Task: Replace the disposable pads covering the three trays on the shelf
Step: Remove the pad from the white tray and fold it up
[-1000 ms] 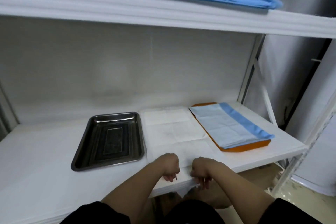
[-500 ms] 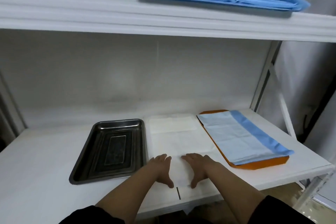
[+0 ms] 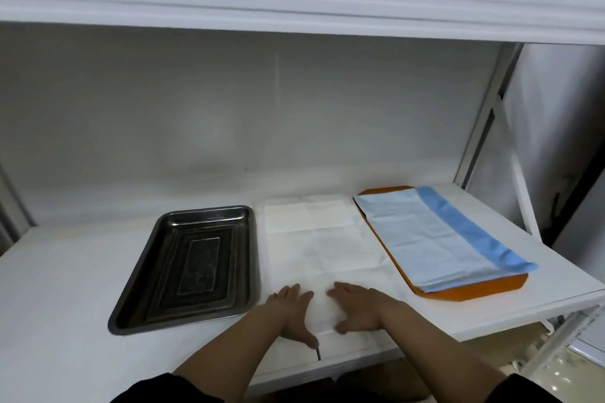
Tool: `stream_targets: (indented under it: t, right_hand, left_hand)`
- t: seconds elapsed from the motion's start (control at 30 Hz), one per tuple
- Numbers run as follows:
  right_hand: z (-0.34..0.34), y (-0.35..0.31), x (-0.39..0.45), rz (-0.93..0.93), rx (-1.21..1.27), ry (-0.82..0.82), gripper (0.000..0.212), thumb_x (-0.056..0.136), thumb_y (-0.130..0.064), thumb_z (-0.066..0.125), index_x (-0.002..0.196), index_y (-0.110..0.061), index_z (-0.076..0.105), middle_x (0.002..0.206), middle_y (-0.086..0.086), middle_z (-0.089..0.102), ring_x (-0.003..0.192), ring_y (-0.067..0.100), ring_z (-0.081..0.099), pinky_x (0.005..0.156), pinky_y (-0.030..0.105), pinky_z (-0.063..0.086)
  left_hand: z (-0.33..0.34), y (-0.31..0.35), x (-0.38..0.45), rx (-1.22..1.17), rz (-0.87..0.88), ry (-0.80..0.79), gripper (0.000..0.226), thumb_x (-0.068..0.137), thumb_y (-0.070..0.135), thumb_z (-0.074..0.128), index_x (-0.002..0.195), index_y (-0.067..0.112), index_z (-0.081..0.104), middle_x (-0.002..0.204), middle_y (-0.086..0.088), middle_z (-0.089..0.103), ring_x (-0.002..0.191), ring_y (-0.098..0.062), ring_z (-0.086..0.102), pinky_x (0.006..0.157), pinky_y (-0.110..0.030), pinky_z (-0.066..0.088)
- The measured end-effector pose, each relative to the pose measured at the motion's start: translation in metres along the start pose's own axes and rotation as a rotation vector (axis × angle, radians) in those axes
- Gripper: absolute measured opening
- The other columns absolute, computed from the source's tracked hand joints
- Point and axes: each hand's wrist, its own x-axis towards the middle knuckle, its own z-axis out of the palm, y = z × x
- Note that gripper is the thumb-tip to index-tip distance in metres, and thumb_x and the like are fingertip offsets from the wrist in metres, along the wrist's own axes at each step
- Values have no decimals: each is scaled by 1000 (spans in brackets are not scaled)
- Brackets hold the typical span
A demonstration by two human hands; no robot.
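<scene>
Both hands lie flat, fingers straight, on the near end of the white pad [image 3: 314, 249]: left hand [image 3: 291, 307], right hand [image 3: 355, 307], neither gripping. Just left of the left hand sits the bare steel tray [image 3: 190, 265], nothing in it. Right of the right hand, the orange tray [image 3: 465, 293] carries a blue pad [image 3: 435, 239]

Both hands, left [image 3: 292, 311] and right [image 3: 355, 307], are now lying flat on the white pad [image 3: 322, 249], having left the near shelf edge where they were curled.
</scene>
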Motion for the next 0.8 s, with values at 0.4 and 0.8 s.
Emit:
stream_targets:
  t: [0.4,0.8]
  right_hand:
    - [-15,5,-14,4,-201,464,33,103,-35,30,106,-13,55,102,9,66,92,29,61,64,30,32]
    - [-56,28,-38,153,-110,456,19,88,-32,49,99,-19,56,104,6,65,97,26,59,68,28,36]
  left_hand:
    - [-14,-5,-3,-77,-51,254,37,96,22,41,132,14,50,134,-9,52,121,-25,50,96,-31,40]
    - [-57,-28,-15,-186,-64,540,18,92,19,47,101,15,62,111,-6,64,104,-27,58,80,-31,45]
